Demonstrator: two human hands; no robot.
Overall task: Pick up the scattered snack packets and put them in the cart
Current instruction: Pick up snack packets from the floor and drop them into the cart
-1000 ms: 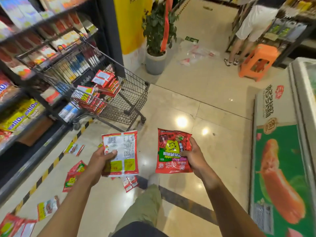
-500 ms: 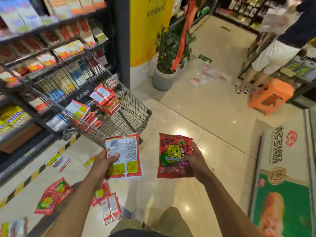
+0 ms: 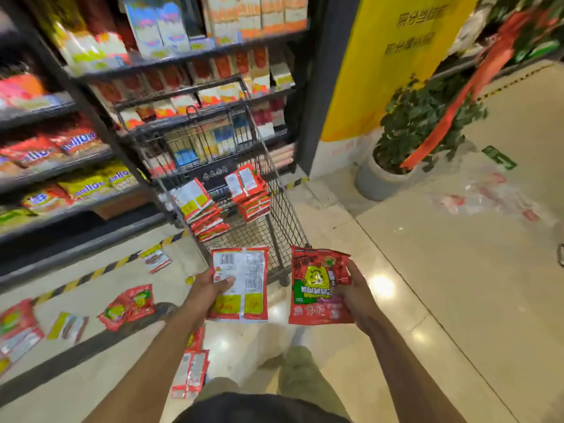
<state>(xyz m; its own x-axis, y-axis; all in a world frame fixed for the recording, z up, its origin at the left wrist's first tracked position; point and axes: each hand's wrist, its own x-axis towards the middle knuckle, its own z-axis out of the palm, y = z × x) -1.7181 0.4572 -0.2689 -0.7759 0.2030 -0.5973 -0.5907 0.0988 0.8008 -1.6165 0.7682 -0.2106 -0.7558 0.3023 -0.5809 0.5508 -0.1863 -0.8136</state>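
Note:
My left hand [image 3: 207, 290] grips a snack packet [image 3: 244, 285] with its white, barcoded back facing me. My right hand [image 3: 355, 293] grips a red snack packet [image 3: 317, 285] showing a yellow and green label. Both packets hang just in front of the near end of the wire cart [image 3: 287, 227], which stands directly ahead against the shelves. Inside the cart lie two stacks of red packets [image 3: 251, 193]. More packets are scattered on the floor at the left [image 3: 128, 306] and near my feet [image 3: 190, 374].
Stocked shelves [image 3: 76, 166] run along the left, edged by a black-and-yellow floor stripe [image 3: 91, 274]. A yellow pillar [image 3: 387, 65] and a potted plant [image 3: 412, 132] stand to the right of the cart. Crumpled clear plastic [image 3: 488, 196] lies on the floor at the right.
My view has swung left and closer to the cart, which now stands straight ahead. Both hands still hold their packets, now nearer the cart's front end.

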